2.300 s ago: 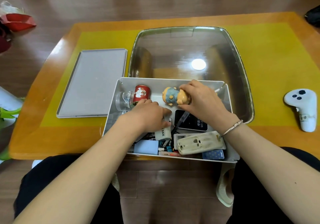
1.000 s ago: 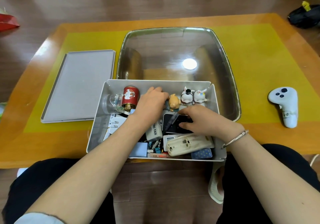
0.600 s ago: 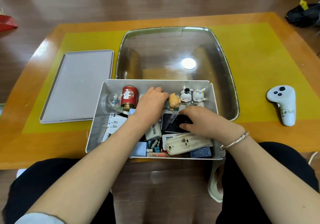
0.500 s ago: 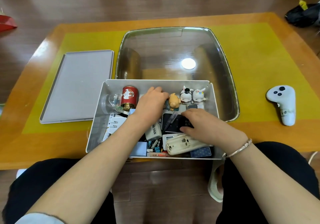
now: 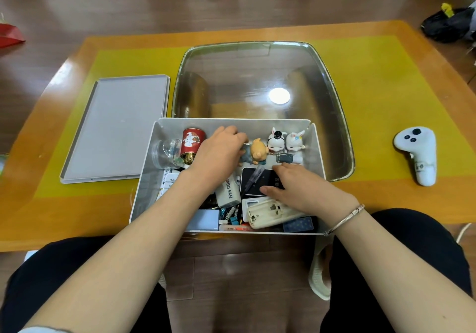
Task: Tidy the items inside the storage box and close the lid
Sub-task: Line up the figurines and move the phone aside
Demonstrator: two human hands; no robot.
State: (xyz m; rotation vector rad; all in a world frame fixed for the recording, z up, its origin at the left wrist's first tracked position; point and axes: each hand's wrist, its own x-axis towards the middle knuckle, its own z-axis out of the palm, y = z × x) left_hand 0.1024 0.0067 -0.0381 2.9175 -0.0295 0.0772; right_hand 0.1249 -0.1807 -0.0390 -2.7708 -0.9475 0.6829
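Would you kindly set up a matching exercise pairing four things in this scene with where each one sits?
Things:
1. red tin
2. lid
3. controller
4. battery case

Places:
A. on the table, right of the box
B. in the box, far left corner
C. in the box, near edge
D. flat on the table, left of the box

Pairs: 1-B, 2-D, 3-A, 4-C

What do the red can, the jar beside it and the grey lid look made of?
Red can: likely printed metal, glossy, with a gold end. Jar: clear glass or plastic, see-through with highlights; can't tell which. Grey lid: probably matte plastic, flat with a raised rim.
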